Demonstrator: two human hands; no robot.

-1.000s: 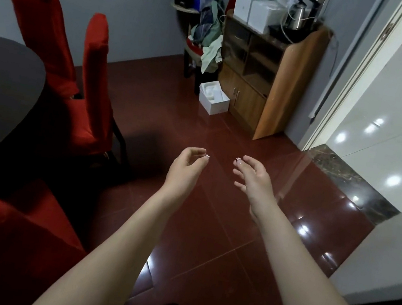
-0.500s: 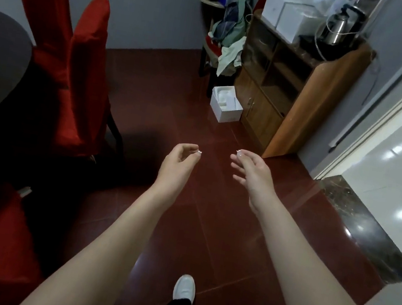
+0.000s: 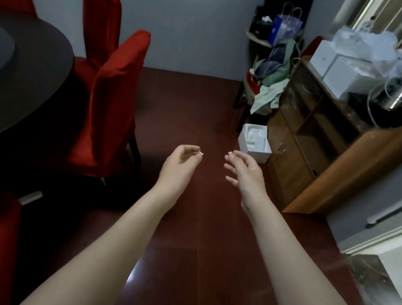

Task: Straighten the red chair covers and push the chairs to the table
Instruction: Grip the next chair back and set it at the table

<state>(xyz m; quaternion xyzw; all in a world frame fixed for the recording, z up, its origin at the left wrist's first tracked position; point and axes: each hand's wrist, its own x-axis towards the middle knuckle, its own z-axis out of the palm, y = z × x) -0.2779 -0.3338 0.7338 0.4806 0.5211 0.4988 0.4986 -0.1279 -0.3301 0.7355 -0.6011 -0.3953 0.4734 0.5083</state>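
Both hands out front over the floor [image 3: 197, 103], nothing in either grip. Left hand [image 3: 180, 160]: fingers loosely curled, thumb near forefinger. Right hand [image 3: 244, 173]: looser, fingers spread.

Nearest chair [image 3: 109, 123] sits left, by the dark round surface [image 3: 18, 95]. It's angled, apart from both hands, and its red cover [image 3: 125, 59] has a long crease down the back.

Risks, as I judge:
- Tug the cover too hard & it slips off the back.
- Shove the chair at that angle & it knocks the chair behind [image 3: 99, 23] or bangs the surface edge.

Containers:
- Open white box [image 3: 254, 142] on the floor by the cabinet [image 3: 326, 157]: holds a white insert, rest can't tell.
- Gift bag [image 3: 287, 25]: contents hidden.
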